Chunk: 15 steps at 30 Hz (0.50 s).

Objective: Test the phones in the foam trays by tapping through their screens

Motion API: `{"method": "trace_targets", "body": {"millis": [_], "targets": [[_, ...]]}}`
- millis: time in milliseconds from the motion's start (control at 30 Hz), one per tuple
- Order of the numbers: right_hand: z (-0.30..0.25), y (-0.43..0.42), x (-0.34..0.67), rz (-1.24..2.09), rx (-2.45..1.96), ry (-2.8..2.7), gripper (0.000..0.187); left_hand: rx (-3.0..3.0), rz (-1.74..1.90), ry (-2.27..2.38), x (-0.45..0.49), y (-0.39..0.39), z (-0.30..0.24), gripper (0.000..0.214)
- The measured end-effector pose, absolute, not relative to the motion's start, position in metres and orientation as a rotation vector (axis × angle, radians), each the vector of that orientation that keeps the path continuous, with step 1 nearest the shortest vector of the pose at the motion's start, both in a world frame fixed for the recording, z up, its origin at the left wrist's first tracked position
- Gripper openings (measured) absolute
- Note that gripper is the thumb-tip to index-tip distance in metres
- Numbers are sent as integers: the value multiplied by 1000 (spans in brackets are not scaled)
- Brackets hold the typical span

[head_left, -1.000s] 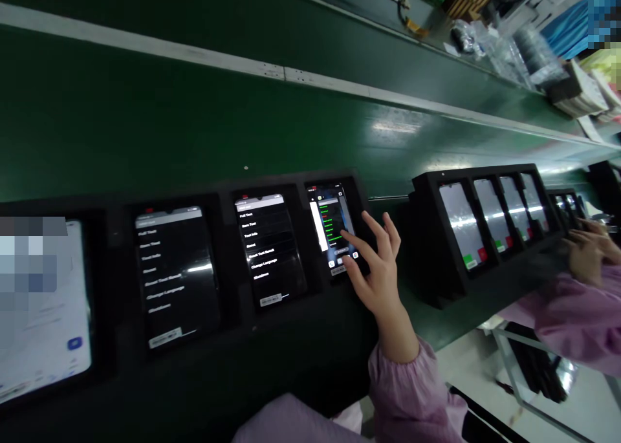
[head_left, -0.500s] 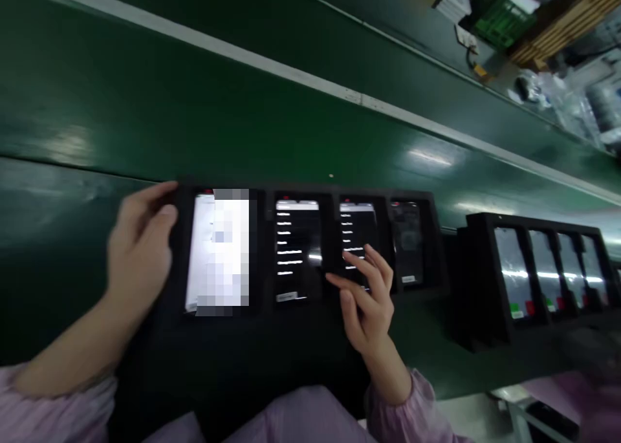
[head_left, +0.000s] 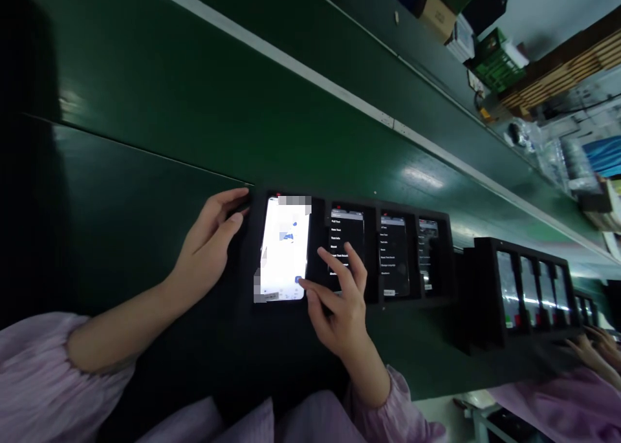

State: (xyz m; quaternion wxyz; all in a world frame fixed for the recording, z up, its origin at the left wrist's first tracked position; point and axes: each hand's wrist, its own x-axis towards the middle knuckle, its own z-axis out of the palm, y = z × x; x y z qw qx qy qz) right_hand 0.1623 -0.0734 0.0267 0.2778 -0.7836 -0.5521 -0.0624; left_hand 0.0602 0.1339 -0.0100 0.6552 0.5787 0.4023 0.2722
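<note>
In front of me lies a long black tray [head_left: 319,236] with several smartphones, each in its own slot. The leftmost smartphone [head_left: 286,249] has a bright white screen, partly pixelated. Dark menus with white text show on the second phone [head_left: 347,222], the third phone [head_left: 394,255] and the rightmost phone [head_left: 427,252]. My left hand [head_left: 208,239] grips the tray's left edge, thumb and fingertips against it. Holding nothing, my right hand [head_left: 342,301] has its fingers spread; one fingertip is at the lower right of the bright screen. This hand covers part of the second phone.
A second black tray [head_left: 488,288] of phones stands on the green bench [head_left: 291,132] to the right. Beyond it are another person's hands [head_left: 594,349]. A pale strip [head_left: 334,90] crosses the bench; a green crate [head_left: 497,61] and a cardboard box [head_left: 436,15] sit at the back.
My right hand has moved from between the second and third phones to the leftmost phone. The rightmost screen, dark before, now shows a menu. The view has shifted; my left hand stays at the tray's edge.
</note>
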Motion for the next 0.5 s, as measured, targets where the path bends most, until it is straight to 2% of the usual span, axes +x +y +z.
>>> {"method": "trace_targets", "body": {"millis": [500], "targets": [[13,-35,146,-246,-2113,-1324,33,1314,525,844,39,145,-24,42]]}}
